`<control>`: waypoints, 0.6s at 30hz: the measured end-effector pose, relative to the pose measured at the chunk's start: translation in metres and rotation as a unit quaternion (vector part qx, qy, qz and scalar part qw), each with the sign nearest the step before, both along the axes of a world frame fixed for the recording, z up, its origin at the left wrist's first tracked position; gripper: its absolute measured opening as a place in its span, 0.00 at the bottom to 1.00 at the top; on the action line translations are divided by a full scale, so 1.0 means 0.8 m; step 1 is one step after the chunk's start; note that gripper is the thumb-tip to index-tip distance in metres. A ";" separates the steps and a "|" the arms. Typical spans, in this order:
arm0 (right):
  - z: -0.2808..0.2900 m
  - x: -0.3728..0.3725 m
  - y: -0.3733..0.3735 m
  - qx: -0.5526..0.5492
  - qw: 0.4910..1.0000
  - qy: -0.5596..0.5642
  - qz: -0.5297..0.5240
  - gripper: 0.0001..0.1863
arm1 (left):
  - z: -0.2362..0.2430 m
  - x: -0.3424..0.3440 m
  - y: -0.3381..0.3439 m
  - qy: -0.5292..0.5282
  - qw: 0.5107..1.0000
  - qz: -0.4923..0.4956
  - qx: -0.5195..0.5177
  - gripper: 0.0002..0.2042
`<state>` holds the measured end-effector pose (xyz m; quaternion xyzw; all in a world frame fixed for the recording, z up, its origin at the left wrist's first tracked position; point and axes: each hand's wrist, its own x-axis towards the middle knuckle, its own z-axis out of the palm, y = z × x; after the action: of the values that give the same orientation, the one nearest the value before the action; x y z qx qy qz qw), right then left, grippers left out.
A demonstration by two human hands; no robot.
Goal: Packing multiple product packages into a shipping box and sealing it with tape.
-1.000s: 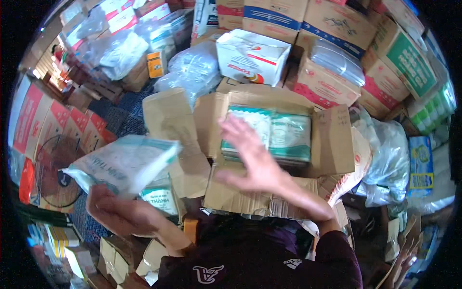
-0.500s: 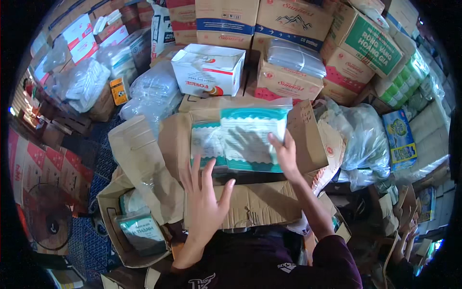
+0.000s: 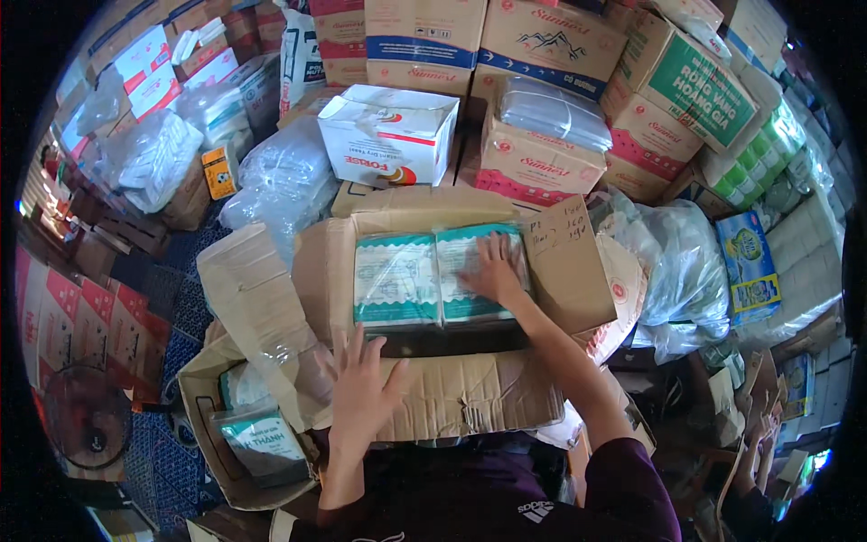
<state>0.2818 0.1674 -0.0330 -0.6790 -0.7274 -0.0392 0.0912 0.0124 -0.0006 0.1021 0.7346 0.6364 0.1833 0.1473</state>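
Note:
Side by side in the open cardboard box (image 3: pixel 492 388) before me lie two flat plastic packets, white with teal bands. My right hand (image 3: pixel 495 269) rests with its fingers spread on the right packet (image 3: pixel 457 303), covering part of it. The left packet (image 3: pixel 395 282) lies flat with nothing on it. My left hand (image 3: pixel 359 388), fingers apart and holding nothing, hovers at the front left of the box by its flaps. What lies under the packets is hidden.
At the lower left, a smaller open carton (image 3: pixel 217 461) holds similar teal-and-white packets. A white-and-red carton (image 3: pixel 388 140) stands beyond the box. Bagged goods (image 3: pixel 682 262) crowd the right side, a fan (image 3: pixel 88 420) the far left. Another person's hands (image 3: pixel 766 443) show at lower right.
The packet my right hand was holding above the box now lies inside, right of the other. My right hand has flattened onto it. My left hand has drawn slightly back toward me.

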 end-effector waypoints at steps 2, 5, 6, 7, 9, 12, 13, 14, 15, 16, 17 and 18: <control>-0.003 -0.003 0.009 0.007 0.999 0.033 -0.004 0.47 | 0.001 -0.003 -0.001 -0.004 1.000 0.001 -0.005 0.22; -0.005 -0.012 0.007 0.002 0.999 0.030 -0.023 0.45 | 0.005 -0.010 0.002 -0.032 0.999 0.019 -0.023 0.21; -0.005 -0.017 0.005 0.000 0.999 0.036 -0.031 0.45 | 0.005 -0.014 0.003 -0.033 0.999 0.021 -0.026 0.20; -0.005 -0.018 0.007 0.000 0.998 0.040 -0.039 0.45 | 0.006 -0.016 0.005 -0.037 0.999 0.023 -0.027 0.19; -0.008 -0.025 0.001 0.002 0.999 0.040 -0.030 0.44 | 0.009 -0.028 0.005 -0.053 0.998 0.038 -0.007 0.17; -0.036 0.010 0.015 0.072 0.990 0.110 -0.047 0.42 | 0.014 -0.044 0.014 -0.089 0.993 0.047 0.062 0.14; -0.044 0.019 0.027 0.137 0.972 0.186 -0.049 0.41 | 0.018 -0.053 0.017 -0.100 0.987 0.061 0.112 0.12; -0.038 0.019 0.031 0.136 0.972 0.188 -0.044 0.41 | 0.019 -0.065 0.017 -0.098 0.987 0.066 0.113 0.12; -0.031 0.021 0.034 0.192 0.975 0.095 -0.062 0.40 | 0.022 -0.077 0.017 -0.122 0.980 0.086 0.129 0.11; -0.029 0.024 0.034 0.244 0.966 -0.001 -0.084 0.39 | 0.024 -0.087 0.016 -0.146 0.974 0.102 0.143 0.10; -0.029 0.022 0.035 0.243 0.966 -0.002 -0.085 0.39 | 0.024 -0.095 0.016 -0.147 0.974 0.100 0.141 0.10; -0.029 0.021 0.035 0.193 0.976 0.021 -0.094 0.38 | 0.023 -0.102 0.017 -0.152 0.971 0.111 0.146 0.10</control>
<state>0.2986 0.1953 -0.0559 -0.7146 -0.6369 -0.1734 0.2318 -0.0695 0.0128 0.1202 0.6364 0.6507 0.3990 0.1116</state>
